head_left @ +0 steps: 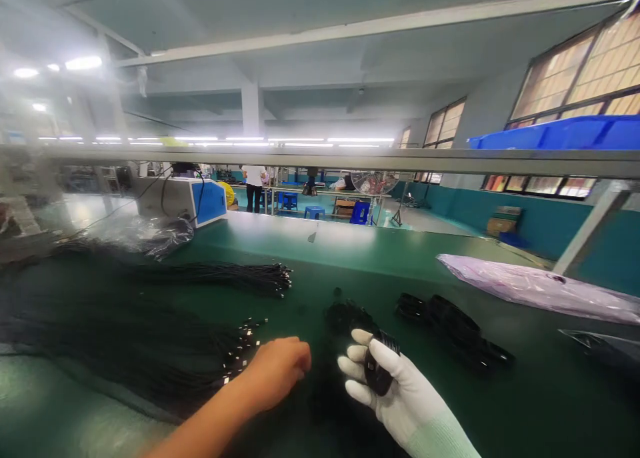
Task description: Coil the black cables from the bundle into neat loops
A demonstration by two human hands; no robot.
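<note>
While the part [379, 378] is held by the right hand [407, 395], it is positioned above the bench [350, 245], just on the near side of the pile [345, 315] and slightly to its right. The part is black and compact. The right hand is covered by a white glove with a pale green cuff. The part is pinched between the thumb and the curled fingers, whose tips are set slightly apart.

The left hand [285, 368] is bare and is placed to the left of the pile, on its near side. Its fingers are curled inward; the tips are hidden, so whether anything is pinched cannot be told.

The near cables [200, 351] are spread to the left of the pile, with their pale ends directed toward it. The far cables [240, 275] are laid to the left of the pile and beyond it, with their ends also turned that way. The black pieces [453, 321] are grouped to the right of the pile; the pink bag [540, 288] is laid farther right. The machine [210, 201] is located well beyond the pile, to its left. The bin [555, 133] is supported above and to the right of the pile.
</note>
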